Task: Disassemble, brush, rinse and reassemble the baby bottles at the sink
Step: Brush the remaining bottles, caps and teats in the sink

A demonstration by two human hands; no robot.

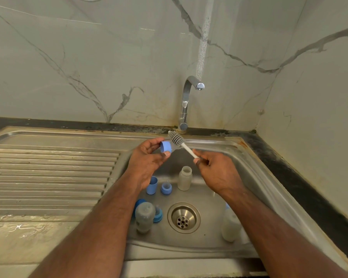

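Brushing a blue cap (166, 146) above the sink (255, 177), well short of finished.

Left hand (149, 157) is pinching the cap behind the drain (183, 217); right hand (213, 169) is gripping the brush (176, 138) handle, bristles just beside the cap. Around the drain, parts are lying separated: an open bottle (184, 178), a blue cover (152, 185), a collar (166, 188), two more bottles (145, 216). Tap (186, 101) is looking dry; rinsing and reassembly are seemingly remaining.
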